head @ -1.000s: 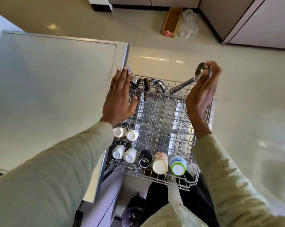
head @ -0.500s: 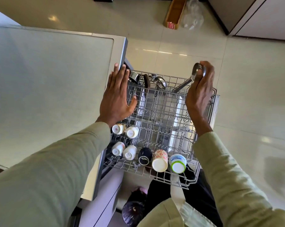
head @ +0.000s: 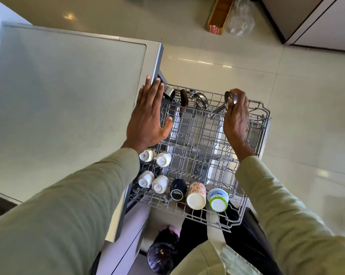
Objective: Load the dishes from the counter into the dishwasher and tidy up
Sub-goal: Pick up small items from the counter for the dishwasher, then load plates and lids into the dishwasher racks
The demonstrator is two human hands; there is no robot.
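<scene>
Lowered ladle (head: 228,100), bowl gripped in right hand (head: 236,120), handle toward rack (head: 252,195).

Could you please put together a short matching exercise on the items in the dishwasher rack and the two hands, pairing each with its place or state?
Column one:
1. ladle
2. dark blue mug
3. floral cup
4. left hand

Column two:
A. lies flat with fingers straight at the counter's edge
B. stands upside down between the dark mug and the green-rimmed tub
C. gripped by the right hand at the rack's far side
D. sits in the near row beside the white cups

Pairs: 1-C, 2-D, 3-B, 4-A
</scene>
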